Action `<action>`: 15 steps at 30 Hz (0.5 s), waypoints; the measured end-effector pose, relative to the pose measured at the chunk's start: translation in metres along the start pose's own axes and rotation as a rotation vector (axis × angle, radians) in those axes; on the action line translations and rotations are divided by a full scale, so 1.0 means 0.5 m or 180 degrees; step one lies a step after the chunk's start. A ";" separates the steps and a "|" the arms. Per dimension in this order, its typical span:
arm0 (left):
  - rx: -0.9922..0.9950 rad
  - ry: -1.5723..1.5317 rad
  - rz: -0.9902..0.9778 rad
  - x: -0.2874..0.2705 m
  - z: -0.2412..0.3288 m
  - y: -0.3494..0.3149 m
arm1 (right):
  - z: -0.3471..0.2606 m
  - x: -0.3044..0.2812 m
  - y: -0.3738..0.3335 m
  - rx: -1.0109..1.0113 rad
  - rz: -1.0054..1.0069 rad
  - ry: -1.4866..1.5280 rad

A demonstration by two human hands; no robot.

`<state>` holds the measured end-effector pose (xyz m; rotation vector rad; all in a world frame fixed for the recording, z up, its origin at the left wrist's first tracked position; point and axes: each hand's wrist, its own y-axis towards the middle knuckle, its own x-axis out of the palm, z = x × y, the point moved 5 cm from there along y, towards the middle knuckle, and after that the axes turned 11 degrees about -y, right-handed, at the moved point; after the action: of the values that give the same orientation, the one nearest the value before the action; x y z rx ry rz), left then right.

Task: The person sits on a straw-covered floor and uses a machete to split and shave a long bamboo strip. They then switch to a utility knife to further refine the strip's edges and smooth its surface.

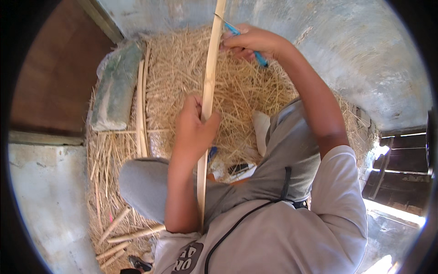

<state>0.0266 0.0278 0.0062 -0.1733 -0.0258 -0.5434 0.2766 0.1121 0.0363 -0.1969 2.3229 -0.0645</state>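
Observation:
A long, pale strip of split wood or bamboo (208, 82) runs upright from my lap, past my left forearm, to the top edge of the view. Around its middle my left hand (194, 123) is closed, the thumb lying across it. Higher up, just right of the strip, my right hand (251, 43) grips a blue-handled tool (261, 59), probably a knife. From the handle's upper end a thin, dark, curved piece, which looks like a blade, reaches across the strip; its exact shape is hard to make out.
Dry straw (173, 68) covers the floor around my bent legs. Left lie a green-grey wrapped bundle (112, 89) and several long pale sticks (142, 105). Shorter sticks (137, 234) rest at lower left. Bluish walls (346, 45) stand close ahead and right.

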 end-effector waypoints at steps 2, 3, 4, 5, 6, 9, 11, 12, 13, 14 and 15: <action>0.0643 0.0844 0.0638 -0.022 -0.002 0.020 | 0.005 0.003 -0.009 -0.0038 0.0231 -0.0496; 0.0940 0.1299 0.0982 -0.041 -0.005 0.023 | -0.012 0.014 -0.021 0.0093 -0.0165 0.0261; 0.0657 0.1197 0.1165 -0.055 0.000 0.029 | -0.026 0.013 -0.046 0.0293 -0.0486 0.0994; 0.0551 0.1061 0.1193 -0.068 0.002 0.033 | -0.042 0.010 -0.060 0.0291 -0.0704 0.0687; 0.0464 0.0929 0.1234 -0.081 0.004 0.035 | -0.056 0.005 -0.073 0.0267 -0.0916 0.0371; 0.0481 0.0757 0.1314 -0.100 0.003 0.030 | -0.014 0.025 -0.053 0.0037 -0.0769 -0.1247; 0.0523 0.0651 0.1277 -0.100 0.003 0.028 | 0.065 0.082 -0.032 0.0057 -0.0588 -0.2060; 0.0450 0.0639 0.1287 -0.097 0.002 0.027 | 0.116 0.126 -0.025 0.0178 -0.0600 -0.2261; 0.0391 0.0618 0.1320 -0.093 0.005 0.027 | 0.154 0.160 -0.017 0.0275 -0.0613 -0.2480; 0.0330 0.0597 0.1370 -0.092 0.004 0.025 | 0.180 0.194 -0.010 0.0160 -0.0720 -0.2366; 0.0297 0.0603 0.1372 -0.093 0.003 0.026 | 0.190 0.214 -0.012 0.0080 -0.0800 -0.2269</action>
<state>-0.0065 0.0626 0.0024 -0.0326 0.1673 -0.1263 0.2735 0.0903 -0.1054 -0.4229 1.5790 -0.1260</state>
